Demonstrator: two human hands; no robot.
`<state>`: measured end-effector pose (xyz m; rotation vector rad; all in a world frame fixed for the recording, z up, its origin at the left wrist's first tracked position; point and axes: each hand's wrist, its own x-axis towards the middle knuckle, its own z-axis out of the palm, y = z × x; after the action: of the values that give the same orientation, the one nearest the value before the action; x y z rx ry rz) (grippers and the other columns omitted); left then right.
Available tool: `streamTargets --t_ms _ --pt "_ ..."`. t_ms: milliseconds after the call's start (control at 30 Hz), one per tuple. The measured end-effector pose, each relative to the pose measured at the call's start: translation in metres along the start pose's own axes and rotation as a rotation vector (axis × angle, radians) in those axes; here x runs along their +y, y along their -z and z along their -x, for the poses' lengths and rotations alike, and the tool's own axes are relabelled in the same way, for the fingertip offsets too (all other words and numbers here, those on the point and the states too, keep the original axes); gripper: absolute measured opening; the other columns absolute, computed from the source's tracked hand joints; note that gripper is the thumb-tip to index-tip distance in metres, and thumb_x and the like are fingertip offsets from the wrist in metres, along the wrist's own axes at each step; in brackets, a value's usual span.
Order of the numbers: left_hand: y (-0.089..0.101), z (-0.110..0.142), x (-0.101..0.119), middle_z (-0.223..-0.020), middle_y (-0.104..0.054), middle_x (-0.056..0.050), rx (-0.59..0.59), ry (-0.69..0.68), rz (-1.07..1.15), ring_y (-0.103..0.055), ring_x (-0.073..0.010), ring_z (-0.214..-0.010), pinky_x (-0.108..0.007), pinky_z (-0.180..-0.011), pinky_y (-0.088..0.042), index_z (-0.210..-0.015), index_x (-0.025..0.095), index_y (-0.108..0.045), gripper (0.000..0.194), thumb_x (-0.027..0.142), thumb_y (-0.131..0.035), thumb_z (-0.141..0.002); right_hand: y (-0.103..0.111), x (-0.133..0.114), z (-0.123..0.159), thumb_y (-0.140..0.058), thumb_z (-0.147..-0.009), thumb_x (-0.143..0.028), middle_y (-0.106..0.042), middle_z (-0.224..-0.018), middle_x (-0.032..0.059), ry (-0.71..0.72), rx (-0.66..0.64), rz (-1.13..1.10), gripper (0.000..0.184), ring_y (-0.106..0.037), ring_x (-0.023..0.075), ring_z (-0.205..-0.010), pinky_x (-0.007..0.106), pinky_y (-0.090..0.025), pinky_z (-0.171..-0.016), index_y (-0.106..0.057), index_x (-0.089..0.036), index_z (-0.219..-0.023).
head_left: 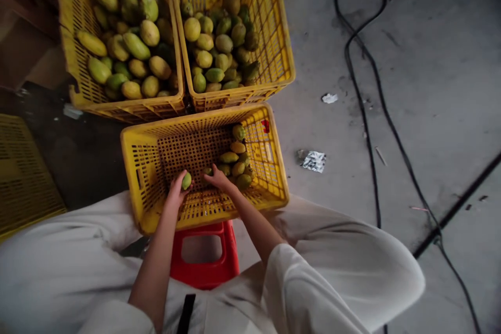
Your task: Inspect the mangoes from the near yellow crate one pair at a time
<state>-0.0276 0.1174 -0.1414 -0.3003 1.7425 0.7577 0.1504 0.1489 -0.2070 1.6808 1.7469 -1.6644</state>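
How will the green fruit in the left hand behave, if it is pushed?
The green fruit would probably roll, given its rounded shape. It seems light enough for one hand, since the left hand alone holds it.

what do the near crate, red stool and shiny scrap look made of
Near crate: probably molded plastic, dull yellow; evenly slotted walls suggest it. Red stool: likely smooth plastic, with rounded cutout edges. Shiny scrap: perhaps foil or metallized film, crinkled, silvery.

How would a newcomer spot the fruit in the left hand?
Find the yellow crate directly before the person's lap. Inside, just left of centre, is the left hand. It holds one light-green fruit, apart from the fruit cluster at the crate's right.
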Motion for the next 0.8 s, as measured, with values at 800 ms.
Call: streamTargets --t_ms 800 --pt "0.030 0.009 -0.054 -0.075 -0.069 0.002 0.097 -0.043 -0.246 -0.066 -0.0146 -0.060 -0.024 -0.058 -0.054 -0.094 0.021 -0.066 0.026 0.023 -0.089 -0.082 0.044 0.035 -0.017 -0.037 -0.103 -0.006 -0.053 -0.167 0.0293 -0.014 0.258 0.629 0.064 -0.047 0.0407 -0.153 0.056 -0.046 -0.119 -0.052 -0.009 -0.166"
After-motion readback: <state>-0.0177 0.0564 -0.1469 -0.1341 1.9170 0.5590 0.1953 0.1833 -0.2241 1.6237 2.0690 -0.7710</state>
